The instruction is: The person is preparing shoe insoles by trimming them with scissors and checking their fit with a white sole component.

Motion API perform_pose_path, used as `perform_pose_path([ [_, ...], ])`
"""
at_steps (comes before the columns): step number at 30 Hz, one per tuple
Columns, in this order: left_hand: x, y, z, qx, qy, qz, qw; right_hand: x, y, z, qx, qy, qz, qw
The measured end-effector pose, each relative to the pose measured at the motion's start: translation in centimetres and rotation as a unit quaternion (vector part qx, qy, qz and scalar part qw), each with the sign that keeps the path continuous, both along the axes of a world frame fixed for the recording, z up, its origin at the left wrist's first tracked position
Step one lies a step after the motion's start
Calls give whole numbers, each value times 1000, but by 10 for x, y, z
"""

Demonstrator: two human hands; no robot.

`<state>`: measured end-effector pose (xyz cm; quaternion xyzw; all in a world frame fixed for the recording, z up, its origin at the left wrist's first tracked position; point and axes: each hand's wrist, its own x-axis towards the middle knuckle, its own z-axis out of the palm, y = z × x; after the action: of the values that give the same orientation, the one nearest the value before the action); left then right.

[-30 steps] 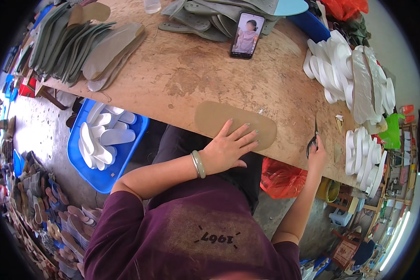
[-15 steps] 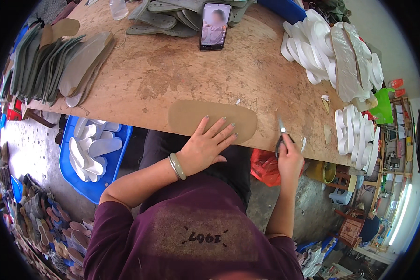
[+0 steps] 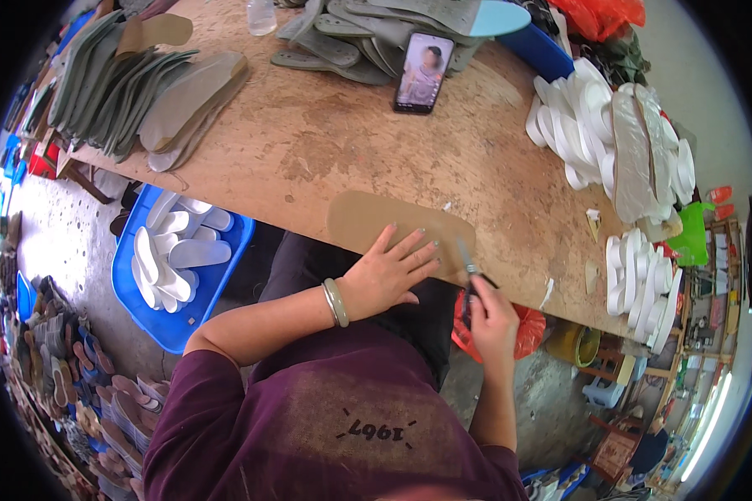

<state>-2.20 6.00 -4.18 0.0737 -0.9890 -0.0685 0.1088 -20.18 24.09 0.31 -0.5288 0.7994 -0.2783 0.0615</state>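
Left hand (image 3: 384, 274) is flat on the tan insole (image 3: 355, 219), fingers a little spread, palm down — bearing on it, not gripping. Right hand (image 3: 495, 319) is closed around the black handles of the scissors (image 3: 469, 264), blades pointing away from the body and over the insole's right end; can't tell whether they're touching it or just above. Step in hand, my read: holding the piece steady with the scissors brought to its end. Next move calls for the insole kept flat and the left fingers clear of the blades. Insole lies along the front edge of the bench (image 3: 297, 159), partly under the left hand, its left end uncovered, right end between the left fingers and the right hand. White scrap (image 3: 547, 292) sits on the bench, right of the scissors — well apart from the insole.
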Motion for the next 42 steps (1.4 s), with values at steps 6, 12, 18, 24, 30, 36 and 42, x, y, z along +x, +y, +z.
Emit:
perform_pose_path([
  [6, -1, -2, 2, 9, -3, -7, 1000, -44, 24, -10, -18, 75, -175, 982],
  [12, -2, -1, 2, 17, 5, 0, 1000, 4, 17, 0, 21, -24, -37, 999],
  [18, -1, 3, 2, 16, 5, 4, 1000, -10, 29, 8, -23, 21, -128, 991],
  [24, -2, 1, 2, 23, 7, 1, 1000, -8, 32, -5, 0, -12, -90, 996],
  [30, -3, 1, 2, 21, 9, 3, 1000, 4, 26, 14, -2, -61, -78, 995],
  [36, -2, 0, 2, 17, -2, 2, 1000, -37, 35, -1, -25, 4, -241, 970],
  [42, -3, 2, 3, 15, -7, 12, 1000, -1, 24, 11, -36, -46, -92, 994],
])
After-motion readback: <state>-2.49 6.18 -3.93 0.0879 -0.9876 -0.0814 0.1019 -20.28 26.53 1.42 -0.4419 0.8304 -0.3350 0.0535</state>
